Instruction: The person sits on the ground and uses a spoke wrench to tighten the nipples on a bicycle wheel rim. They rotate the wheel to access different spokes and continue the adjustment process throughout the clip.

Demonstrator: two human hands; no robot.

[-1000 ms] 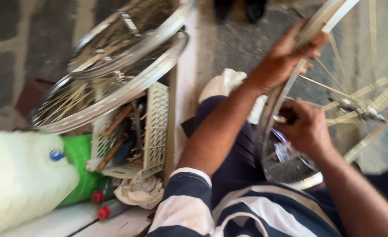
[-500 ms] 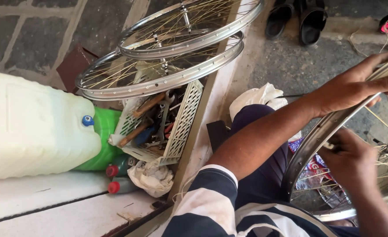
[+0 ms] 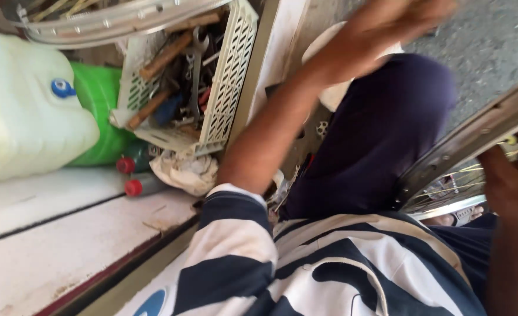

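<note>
Head view: right hand (image 3: 513,181) sits on the inner side of the bike wheel rim (image 3: 464,146), at the right edge over the lap; fingers blurred, can't tell if they pinch it. Left hand (image 3: 411,11) is raised at the top edge, motion-blurred, grip unreadable. Left of the arm: white crate (image 3: 229,76) of tools, white jug (image 3: 24,111), green bottle (image 3: 98,99)

The shirt (image 3: 305,263) has dark blue and white stripes. The big jug (image 3: 24,111) is pale white with a blue cap (image 3: 63,88). The basket (image 3: 229,76) is cream.
</note>
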